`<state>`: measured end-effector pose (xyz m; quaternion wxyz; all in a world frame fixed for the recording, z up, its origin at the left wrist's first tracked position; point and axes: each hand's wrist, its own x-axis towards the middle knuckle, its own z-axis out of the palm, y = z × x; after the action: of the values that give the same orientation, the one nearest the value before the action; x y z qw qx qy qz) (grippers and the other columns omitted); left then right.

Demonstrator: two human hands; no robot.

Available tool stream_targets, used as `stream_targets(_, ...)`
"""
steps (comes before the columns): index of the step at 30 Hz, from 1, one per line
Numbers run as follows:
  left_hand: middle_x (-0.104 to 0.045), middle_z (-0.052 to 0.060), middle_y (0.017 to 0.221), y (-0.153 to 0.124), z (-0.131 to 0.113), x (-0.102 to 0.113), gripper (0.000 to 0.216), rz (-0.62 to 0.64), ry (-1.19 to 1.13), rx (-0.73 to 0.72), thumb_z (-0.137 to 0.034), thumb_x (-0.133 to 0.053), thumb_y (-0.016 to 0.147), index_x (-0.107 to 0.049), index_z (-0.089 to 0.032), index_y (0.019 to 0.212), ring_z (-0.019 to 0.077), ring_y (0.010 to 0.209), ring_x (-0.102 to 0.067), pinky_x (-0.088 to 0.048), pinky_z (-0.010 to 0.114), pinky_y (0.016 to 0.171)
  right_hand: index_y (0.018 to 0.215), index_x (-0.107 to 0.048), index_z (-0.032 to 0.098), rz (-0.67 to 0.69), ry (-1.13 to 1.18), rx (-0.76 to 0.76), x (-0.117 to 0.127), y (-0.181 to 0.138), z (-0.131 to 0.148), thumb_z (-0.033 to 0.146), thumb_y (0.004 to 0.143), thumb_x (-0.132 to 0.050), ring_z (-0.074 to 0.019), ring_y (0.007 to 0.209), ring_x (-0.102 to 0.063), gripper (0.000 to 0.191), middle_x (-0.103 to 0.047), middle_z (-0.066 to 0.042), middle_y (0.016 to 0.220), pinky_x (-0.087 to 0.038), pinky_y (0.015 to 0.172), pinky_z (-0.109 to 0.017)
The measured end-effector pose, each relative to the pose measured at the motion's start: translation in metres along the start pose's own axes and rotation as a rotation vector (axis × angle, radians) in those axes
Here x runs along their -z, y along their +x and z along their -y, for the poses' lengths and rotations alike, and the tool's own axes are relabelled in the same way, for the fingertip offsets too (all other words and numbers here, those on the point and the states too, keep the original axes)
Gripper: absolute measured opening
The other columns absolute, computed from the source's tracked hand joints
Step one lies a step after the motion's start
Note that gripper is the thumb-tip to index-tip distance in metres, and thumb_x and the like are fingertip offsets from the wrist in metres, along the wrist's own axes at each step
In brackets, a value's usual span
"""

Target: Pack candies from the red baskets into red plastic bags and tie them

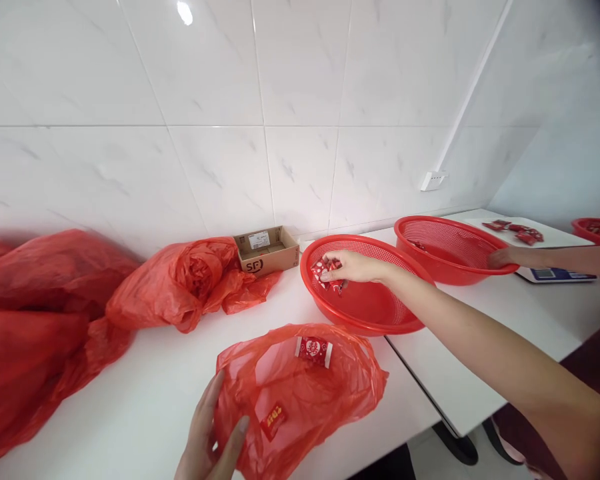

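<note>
In my right hand are a few small red-and-white wrapped sweets, gripped by the fingertips inside the near rim-to-rim hollow of a red plastic basket. My left hand pinches the left edge of a thin red plastic bag, thumb inside and fingers outside. The bag lies with its mouth spread wide on the table. Within it are a red-and-white packet and a smaller red sweet with yellow lettering.
Filled red bags line the left side beside a small cardboard box. At right, another person's hand reaches into a second red basket. Behind it, a scale bears red packets. A gap separates two white tables.
</note>
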<state>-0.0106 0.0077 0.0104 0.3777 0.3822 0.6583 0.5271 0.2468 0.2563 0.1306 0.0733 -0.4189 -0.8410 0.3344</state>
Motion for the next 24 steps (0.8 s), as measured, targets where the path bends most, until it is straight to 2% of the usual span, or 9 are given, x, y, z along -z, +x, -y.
stream_targets(2,-0.040,0.004,0.152,0.002,-0.006,-0.001,0.070,0.009,-0.006,-0.004,-0.055,-0.061,0.080,-0.039,-0.033,0.143,0.0313,0.134,-0.044,-0.040,0.043,0.109,0.112,-0.055,0.019,0.101,0.233,0.133,-0.016,-0.017,0.031,0.046,0.088,-0.057,-0.0145,0.082,-0.066,0.036,-0.068,-0.008,0.105,-0.051,0.063,-0.023)
stream_targets(4,-0.042,0.005,0.150,0.003,-0.011,-0.002,0.073,0.019,-0.010,-0.015,-0.054,-0.063,0.080,-0.037,-0.032,0.145,0.0316,0.133,-0.045,-0.041,0.043,0.109,0.110,-0.058,0.020,0.225,0.257,0.154,-0.043,-0.034,0.060,0.047,0.083,-0.064,-0.0161,0.079,-0.066,0.039,-0.068,-0.007,0.101,-0.052,0.065,-0.027)
stream_targets(7,-0.047,0.008,0.146,0.004,-0.018,-0.004,0.076,0.036,0.014,-0.029,-0.051,-0.066,0.078,-0.038,-0.029,0.145,0.0331,0.132,-0.045,-0.043,0.044,0.106,0.111,-0.063,0.024,0.059,-0.058,0.135,-0.079,-0.053,0.088,0.041,0.086,-0.059,-0.0215,0.087,-0.064,0.030,-0.063,-0.009,0.110,-0.050,0.074,-0.035)
stream_targets(9,-0.045,0.008,0.148,0.003,-0.022,-0.004,0.075,0.035,0.018,-0.044,-0.050,-0.066,0.078,-0.038,-0.028,0.145,0.0328,0.133,-0.044,-0.044,0.043,0.105,0.117,-0.061,0.028,-0.054,-0.148,0.149,-0.086,-0.064,0.093,0.038,0.090,-0.053,-0.0226,0.093,-0.062,0.030,-0.061,-0.008,0.114,-0.048,0.079,-0.037)
stream_targets(13,-0.033,0.003,0.156,-0.003,-0.029,0.000,0.077,-0.010,-0.054,-0.031,-0.051,-0.063,0.081,-0.028,-0.036,0.148,0.0285,0.132,-0.046,-0.051,0.034,0.098,0.115,-0.058,0.029,-0.297,-0.137,0.141,-0.078,-0.091,0.079,0.037,0.092,-0.050,-0.0211,0.097,-0.061,0.025,-0.064,-0.004,0.112,-0.048,0.082,-0.036)
stream_targets(16,-0.024,0.004,0.159,-0.004,-0.027,0.010,0.084,-0.082,-0.060,-0.008,-0.051,-0.066,0.078,-0.020,-0.042,0.148,0.0296,0.126,-0.052,-0.057,0.034,0.087,0.111,-0.059,0.030,-0.499,-0.228,0.090,-0.093,-0.117,0.054,0.040,0.091,-0.052,-0.0255,0.107,-0.057,0.024,-0.060,-0.006,0.120,-0.049,0.081,-0.038)
stream_targets(19,-0.037,0.011,0.152,0.001,-0.016,0.021,0.090,-0.089,-0.056,0.073,-0.052,-0.069,0.076,-0.020,-0.036,0.150,0.0287,0.113,-0.061,-0.059,0.036,0.079,0.119,-0.053,0.032,-0.688,-0.181,-0.069,-0.125,-0.138,0.027,0.043,0.089,-0.054,-0.0272,0.110,-0.055,0.032,-0.056,-0.008,0.125,-0.051,0.074,-0.037)
stream_targets(22,-0.065,0.013,0.124,0.009,-0.006,0.030,0.070,0.115,-0.125,0.157,-0.052,-0.065,0.079,-0.046,-0.021,0.139,0.0256,0.096,-0.067,-0.058,0.038,0.079,0.126,-0.044,0.030,-0.686,0.097,-0.222,-0.145,-0.146,0.006,0.047,0.089,-0.053,-0.0232,0.093,-0.061,0.041,-0.061,-0.008,0.114,-0.052,0.068,-0.034)
stream_targets(24,-0.073,0.009,0.099,0.016,-0.007,0.037,0.047,0.190,-0.159,0.152,-0.050,-0.066,0.079,-0.067,-0.015,0.111,0.0220,0.084,-0.068,-0.058,0.036,0.081,0.123,-0.043,0.028,-0.576,0.298,-0.218,-0.139,-0.145,-0.001,0.048,0.090,-0.051,-0.0198,0.079,-0.062,0.039,-0.065,-0.006,0.100,-0.052,0.065,-0.033)
